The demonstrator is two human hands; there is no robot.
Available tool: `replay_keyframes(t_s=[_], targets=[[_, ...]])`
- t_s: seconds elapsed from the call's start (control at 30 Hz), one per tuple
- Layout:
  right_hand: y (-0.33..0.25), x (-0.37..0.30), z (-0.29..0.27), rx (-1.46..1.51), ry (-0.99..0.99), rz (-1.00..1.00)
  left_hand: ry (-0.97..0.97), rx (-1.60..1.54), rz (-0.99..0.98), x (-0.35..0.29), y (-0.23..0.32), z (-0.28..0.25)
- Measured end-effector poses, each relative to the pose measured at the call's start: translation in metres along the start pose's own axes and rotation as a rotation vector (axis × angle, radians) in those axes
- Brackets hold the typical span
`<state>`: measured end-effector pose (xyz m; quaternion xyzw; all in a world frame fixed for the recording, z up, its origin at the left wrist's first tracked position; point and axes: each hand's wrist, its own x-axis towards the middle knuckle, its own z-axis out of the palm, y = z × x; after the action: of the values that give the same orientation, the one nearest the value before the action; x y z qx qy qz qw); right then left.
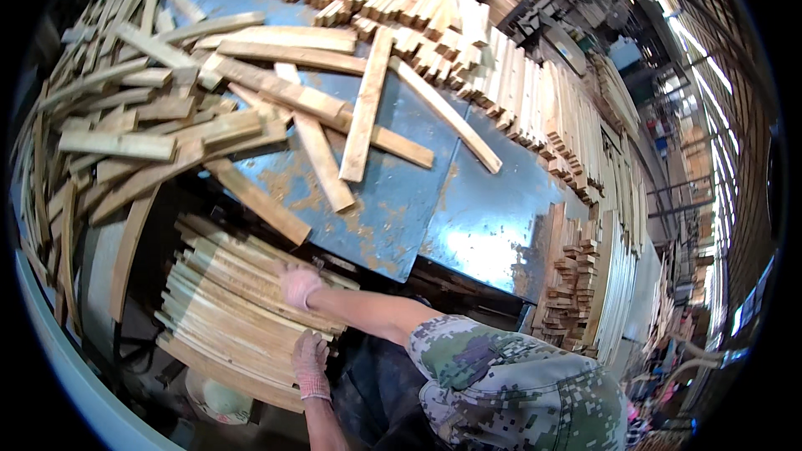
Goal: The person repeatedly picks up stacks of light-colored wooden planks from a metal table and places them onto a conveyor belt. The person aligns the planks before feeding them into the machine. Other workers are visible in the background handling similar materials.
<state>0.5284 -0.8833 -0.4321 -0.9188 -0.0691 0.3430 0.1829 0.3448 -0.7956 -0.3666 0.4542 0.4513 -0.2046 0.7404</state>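
A row of pale wooden strips [238, 305] lies side by side at the lower left, below the blue table's edge. My right hand [298, 286], in a pale pinkish knit glove, rests on the strips near their right ends, its fingers stretched toward the left. Closer to me, my left hand [311, 362] wears a similar glove and lies against the right ends of the nearer strips. Its fingers look extended along those ends, partly hidden from view. Neither hand has a strip lifted.
Loose wooden pieces [167, 129] are heaped across the left of the blue table [376, 217], some overhanging its edge. Sawdust spots the tabletop. Long stacks of wooden strips [510, 83] line the far and right sides. A rounded pale green object [224, 397] sits below the strips.
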Motion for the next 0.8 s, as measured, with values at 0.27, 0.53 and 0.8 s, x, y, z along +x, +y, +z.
replay_keyframes(t_s=[0.27,0.53,0.8], targets=[[0.101,-0.180,-0.114,0.693,-0.129,-0.408,-0.170,0.108,0.209,-0.018,0.018,0.079],[0.395,-0.252,-0.209,1.134,0.295,0.083,-0.272,0.534,0.150,-0.043,0.005,0.392],[0.675,-0.256,-0.312,0.848,0.984,0.668,-0.461,1.269,0.708,0.072,-0.030,0.709]])
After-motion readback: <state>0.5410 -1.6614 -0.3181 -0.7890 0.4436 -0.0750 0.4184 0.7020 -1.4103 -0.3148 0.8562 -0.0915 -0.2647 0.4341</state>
